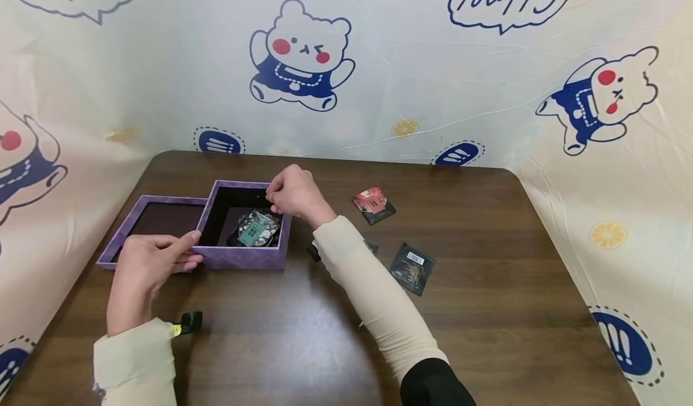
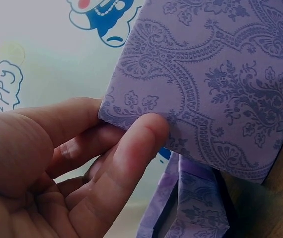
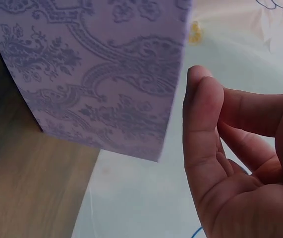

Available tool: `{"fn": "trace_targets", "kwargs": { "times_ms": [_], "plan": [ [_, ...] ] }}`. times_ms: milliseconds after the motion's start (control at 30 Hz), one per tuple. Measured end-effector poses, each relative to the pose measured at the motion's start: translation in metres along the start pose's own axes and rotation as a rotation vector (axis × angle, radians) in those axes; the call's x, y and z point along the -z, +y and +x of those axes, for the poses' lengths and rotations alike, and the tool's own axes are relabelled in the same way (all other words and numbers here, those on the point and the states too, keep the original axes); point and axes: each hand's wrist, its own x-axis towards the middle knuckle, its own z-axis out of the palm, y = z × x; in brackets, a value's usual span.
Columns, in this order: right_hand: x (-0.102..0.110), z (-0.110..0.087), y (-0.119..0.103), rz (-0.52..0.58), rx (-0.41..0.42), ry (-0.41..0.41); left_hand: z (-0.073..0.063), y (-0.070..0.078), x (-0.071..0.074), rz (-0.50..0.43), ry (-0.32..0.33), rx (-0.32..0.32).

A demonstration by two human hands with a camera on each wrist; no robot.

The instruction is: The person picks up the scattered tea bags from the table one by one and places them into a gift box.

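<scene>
A purple patterned box [image 1: 240, 258] with a dark inside stands on the table. My left hand [image 1: 148, 261] grips its near left corner; in the left wrist view the thumb and fingers [image 2: 141, 144] pinch that corner. Inside the box lie dark sachets, the top one a green-and-black floral sachet [image 1: 258, 228]. My right hand [image 1: 298, 195] is over the box's right wall, its fingertips on the inner side. In the right wrist view the right hand's thumb and finger [image 3: 205, 99] meet beside the box's rim, with nothing visible between them.
The shallow purple lid [image 1: 124, 228] lies left of the box, partly behind the left hand. On the table [image 1: 514, 286] to the right lie a red-and-black sachet [image 1: 375, 204] and a black sachet [image 1: 412, 269] with a white label. Another sachet [image 1: 372, 248] is mostly hidden by the right sleeve.
</scene>
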Motion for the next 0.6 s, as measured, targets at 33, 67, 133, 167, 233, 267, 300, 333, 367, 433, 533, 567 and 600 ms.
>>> {"fn": "trace_targets", "kwargs": {
  "times_ms": [33, 67, 133, 167, 233, 267, 300, 333, 367, 433, 533, 567, 600],
  "plan": [
    [0.002, 0.0, 0.0, 0.003, 0.002, 0.004, 0.0, 0.0, 0.0, 0.005, 0.001, 0.002],
    [0.003, -0.001, 0.0, 0.009, 0.003, 0.006, 0.0, 0.0, 0.0, 0.01, 0.001, 0.007],
    [0.007, -0.003, 0.001, 0.032, 0.001, 0.0, -0.001, 0.001, 0.0, 0.011, 0.002, 0.008],
    [0.01, -0.004, 0.002, 0.045, -0.001, -0.002, -0.001, 0.001, 0.0, 0.011, 0.001, 0.011],
    [0.015, -0.006, 0.005, 0.069, -0.003, -0.004, 0.0, 0.0, -0.001, 0.009, -0.002, 0.01],
    [0.017, -0.007, 0.007, 0.083, -0.004, -0.003, 0.0, 0.0, -0.001, 0.003, -0.004, 0.006],
    [0.02, -0.008, 0.009, 0.098, 0.0, 0.0, 0.0, 0.0, -0.002, -0.004, -0.005, 0.002],
    [0.023, -0.009, 0.012, 0.11, 0.003, 0.009, 0.0, 0.0, -0.002, -0.004, -0.005, 0.001],
    [0.026, -0.009, 0.014, 0.125, 0.005, 0.018, 0.001, 0.0, -0.002, 0.001, -0.003, -0.002],
    [0.033, -0.01, 0.02, 0.147, 0.001, 0.037, 0.001, 0.0, -0.002, 0.005, 0.002, -0.006],
    [0.043, -0.011, 0.03, 0.188, -0.013, 0.06, 0.001, 0.0, -0.001, 0.008, 0.006, -0.018],
    [0.046, -0.011, 0.033, 0.202, -0.021, 0.067, 0.001, 0.0, -0.001, 0.007, 0.006, -0.02],
    [0.049, -0.011, 0.037, 0.21, -0.028, 0.074, 0.001, 0.0, -0.002, 0.003, 0.004, -0.019]
  ]
}}
